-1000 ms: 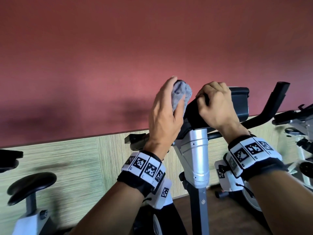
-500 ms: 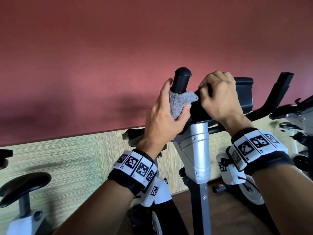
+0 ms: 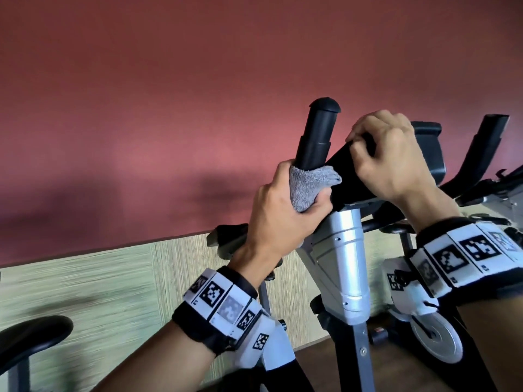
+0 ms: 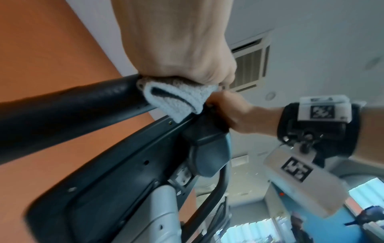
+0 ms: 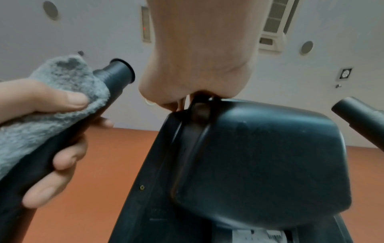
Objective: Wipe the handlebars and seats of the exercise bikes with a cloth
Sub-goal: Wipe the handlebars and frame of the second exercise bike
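A grey cloth (image 3: 307, 188) is wrapped round the lower part of the black left handlebar (image 3: 318, 131) of the exercise bike. My left hand (image 3: 280, 213) grips the cloth and the bar together; the bar's capped end stands bare above it. From the right wrist view the cloth (image 5: 51, 98) covers the bar (image 5: 116, 74) under the left thumb. My right hand (image 3: 387, 154) grips the top edge of the black console (image 3: 424, 154). In the left wrist view the cloth (image 4: 176, 100) sits against the handlebar (image 4: 68, 108), beside the console's underside. The right handlebar (image 3: 486, 148) rises at the far right.
The silver steering post (image 3: 345, 258) stands below the console. A black seat (image 3: 31, 340) of another bike is at the lower left. More bikes (image 3: 489, 193) crowd the right edge. A red wall with a pale lower panel (image 3: 85, 292) is close behind.
My left hand has slid the cloth down from the handlebar's tip to its lower part, baring the capped end. The right hand has kept its grip on the console.
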A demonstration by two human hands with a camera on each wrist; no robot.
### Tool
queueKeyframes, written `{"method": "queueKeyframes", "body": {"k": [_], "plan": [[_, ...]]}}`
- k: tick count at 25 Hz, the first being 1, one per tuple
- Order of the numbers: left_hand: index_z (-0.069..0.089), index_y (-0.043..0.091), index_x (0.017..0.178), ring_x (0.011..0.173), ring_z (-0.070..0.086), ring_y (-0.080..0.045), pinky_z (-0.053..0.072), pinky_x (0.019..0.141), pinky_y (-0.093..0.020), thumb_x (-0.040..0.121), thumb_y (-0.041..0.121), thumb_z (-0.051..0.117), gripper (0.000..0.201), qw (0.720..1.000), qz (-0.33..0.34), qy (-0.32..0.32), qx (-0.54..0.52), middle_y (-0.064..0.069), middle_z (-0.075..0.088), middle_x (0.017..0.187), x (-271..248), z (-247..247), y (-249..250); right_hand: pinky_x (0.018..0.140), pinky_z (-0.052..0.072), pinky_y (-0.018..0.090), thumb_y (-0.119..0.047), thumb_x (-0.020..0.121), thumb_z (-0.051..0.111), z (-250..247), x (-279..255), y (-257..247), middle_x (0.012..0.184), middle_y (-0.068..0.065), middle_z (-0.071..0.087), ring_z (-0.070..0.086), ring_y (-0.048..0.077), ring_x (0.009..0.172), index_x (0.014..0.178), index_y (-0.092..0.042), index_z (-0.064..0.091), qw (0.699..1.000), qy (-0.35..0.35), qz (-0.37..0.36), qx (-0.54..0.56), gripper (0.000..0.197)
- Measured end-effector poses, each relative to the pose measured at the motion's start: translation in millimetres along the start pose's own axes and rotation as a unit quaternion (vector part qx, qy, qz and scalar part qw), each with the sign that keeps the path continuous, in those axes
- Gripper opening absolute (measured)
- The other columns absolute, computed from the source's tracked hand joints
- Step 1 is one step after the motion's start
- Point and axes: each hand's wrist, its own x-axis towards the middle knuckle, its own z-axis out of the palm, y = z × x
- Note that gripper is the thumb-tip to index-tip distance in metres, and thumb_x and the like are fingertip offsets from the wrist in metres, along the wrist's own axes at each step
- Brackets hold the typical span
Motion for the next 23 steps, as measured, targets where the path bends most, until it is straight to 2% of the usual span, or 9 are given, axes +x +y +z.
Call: {"method": "queueKeyframes", "body": {"k": [2, 5, 9, 11, 13, 16, 18, 21, 23], "plan": [[0.063, 0.013, 0.110, 0.057, 0.062, -0.022, 0.050, 0.052, -0.038, 0.080, 0.047, 0.066, 0.045, 1.000, -0.003, 0.014, -0.014, -0.001, 0.065, 0.069, 1, 4, -1, 0.112, 0.028, 0.033, -0.029, 0.084, 0.043, -1, -6, -1, 0.121, 0.009, 0.063, 0.051, 0.037, 0.122, 0.102, -0.011, 0.070, 1.000, -0.001, -0.004, 0.028, 0.037], [0.066, 0.015, 0.105, 0.061, 0.064, -0.021, 0.052, 0.058, -0.039, 0.079, 0.051, 0.065, 0.045, 0.999, 0.014, 0.051, -0.012, 0.001, 0.068, 0.071, 2, 11, -4, 0.122, 0.022, 0.049, -0.017, 0.083, 0.050, 6, -50, -9, 0.152, 0.013, 0.046, 0.032, 0.035, 0.146, 0.124, -0.008, 0.065, 0.996, 0.069, -0.049, -0.007, 0.045], [0.070, 0.022, 0.103, 0.078, 0.069, -0.016, 0.057, 0.070, -0.036, 0.076, 0.074, 0.060, 0.059, 0.996, 0.034, 0.077, 0.001, 0.009, 0.072, 0.082, 3, 15, -2, 0.103, 0.029, 0.043, -0.010, 0.082, 0.053, 43, -153, -3, 0.129, 0.021, 0.054, 0.046, 0.038, 0.120, 0.107, -0.007, 0.065, 0.971, 0.202, -0.088, -0.091, 0.028], [0.068, 0.022, 0.092, 0.078, 0.066, -0.017, 0.055, 0.071, -0.036, 0.075, 0.084, 0.049, 0.067, 0.996, 0.031, 0.081, 0.020, 0.011, 0.066, 0.075, 2, 15, 0, 0.092, 0.031, 0.043, -0.017, 0.084, 0.048, 75, -190, 18, 0.119, 0.019, 0.053, 0.048, 0.039, 0.104, 0.101, -0.007, 0.065, 0.977, 0.167, -0.082, -0.101, 0.026], [0.065, 0.018, 0.083, 0.081, 0.064, -0.025, 0.054, 0.074, -0.040, 0.077, 0.085, 0.045, 0.071, 0.992, 0.053, 0.101, 0.047, 0.006, 0.063, 0.073, 5, 17, -3, 0.086, 0.034, 0.041, -0.025, 0.082, 0.045, 107, -211, 46, 0.119, 0.013, 0.050, 0.047, 0.037, 0.099, 0.105, -0.008, 0.065, 0.989, 0.077, -0.064, -0.113, 0.035], [0.056, 0.017, 0.070, 0.083, 0.064, -0.033, 0.054, 0.072, -0.041, 0.083, 0.077, 0.052, 0.061, 0.986, 0.084, 0.132, 0.064, 0.003, 0.056, 0.067, 7, 18, -5, 0.101, 0.038, 0.044, -0.033, 0.079, 0.046, 142, -231, 71, 0.136, 0.018, 0.045, 0.047, 0.042, 0.116, 0.123, -0.010, 0.058, 0.989, 0.001, -0.071, -0.129, 0.051], [0.052, 0.020, 0.062, 0.076, 0.065, -0.030, 0.052, 0.064, -0.035, 0.083, 0.074, 0.056, 0.059, 0.985, 0.090, 0.137, 0.055, 0.005, 0.055, 0.062, 8, 18, -4, 0.112, 0.038, 0.050, -0.037, 0.081, 0.047, 155, -242, 80, 0.150, 0.022, 0.034, 0.039, 0.044, 0.134, 0.135, -0.012, 0.054, 0.989, -0.017, -0.080, -0.121, 0.060], [0.052, 0.021, 0.058, 0.060, 0.063, -0.019, 0.044, 0.057, -0.026, 0.085, 0.071, 0.058, 0.058, 0.984, 0.109, 0.133, 0.050, 0.009, 0.059, 0.058, 3, 15, -2, 0.118, 0.033, 0.053, -0.025, 0.086, 0.054, 161, -252, 90, 0.165, 0.014, 0.015, 0.024, 0.041, 0.149, 0.144, -0.019, 0.049, 0.994, -0.019, -0.079, -0.073, 0.058], [0.057, 0.022, 0.066, 0.068, 0.065, -0.015, 0.045, 0.059, -0.024, 0.089, 0.066, 0.057, 0.049, 0.979, 0.133, 0.131, 0.086, 0.010, 0.063, 0.065, -3, 15, -4, 0.119, 0.029, 0.053, -0.014, 0.087, 0.061, 163, -254, 98, 0.167, 0.011, 0.006, 0.018, 0.041, 0.152, 0.144, -0.020, 0.047, 0.994, -0.021, -0.087, -0.057, 0.059]]}}
